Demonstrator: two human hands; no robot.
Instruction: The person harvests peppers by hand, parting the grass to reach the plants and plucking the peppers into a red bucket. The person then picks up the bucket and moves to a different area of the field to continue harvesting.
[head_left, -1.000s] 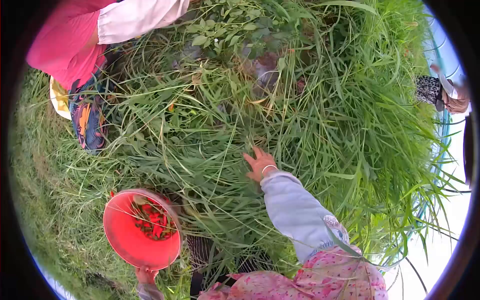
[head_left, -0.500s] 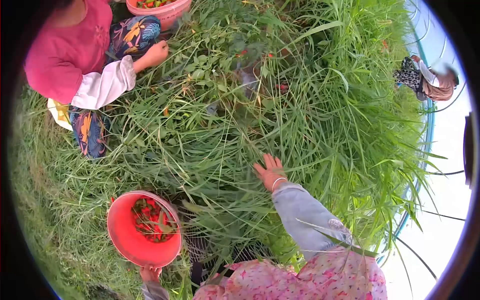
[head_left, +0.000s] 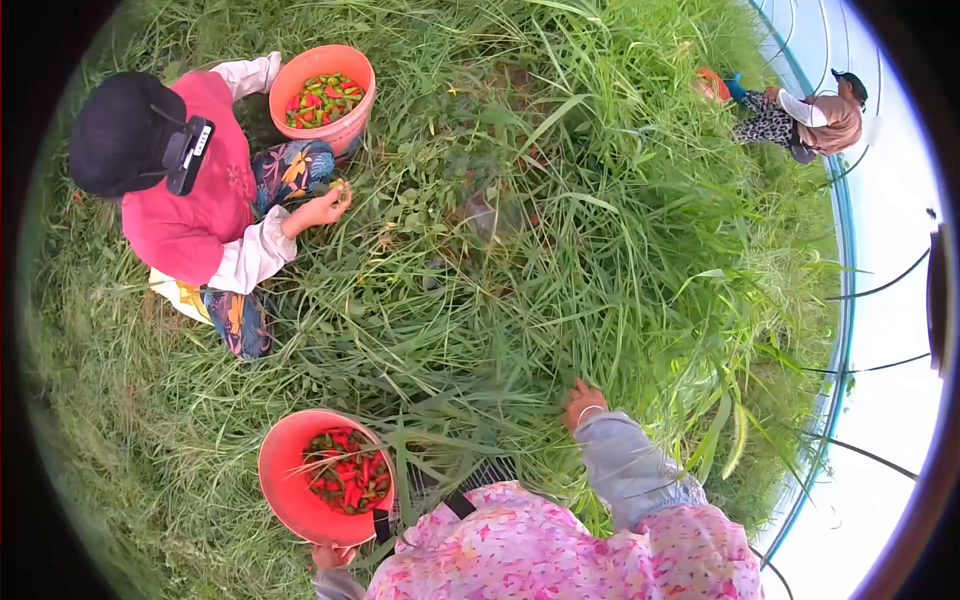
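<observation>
My left hand (head_left: 330, 553) grips the lower rim of a red bucket (head_left: 285, 490) that holds red and green chillies (head_left: 345, 478). It is at the bottom left, close to my floral top. My right hand (head_left: 583, 401), in a pale blue sleeve with a bangle at the wrist, is pushed into tall grass (head_left: 560, 260) at the bottom centre. Its fingers are buried among the blades, so I cannot see whether they hold anything.
A person in a pink top and black cap (head_left: 180, 190) crouches at the upper left, one hand (head_left: 325, 208) in the plants, beside a second bucket of chillies (head_left: 322, 95). Another person (head_left: 800, 110) bends at the far upper right. A blue-edged border (head_left: 845, 300) runs down the right.
The view has tilted, so the crouching person and the second bucket now show fully. My right hand has drawn back toward me and sunk into the grass, its spread fingers no longer visible.
</observation>
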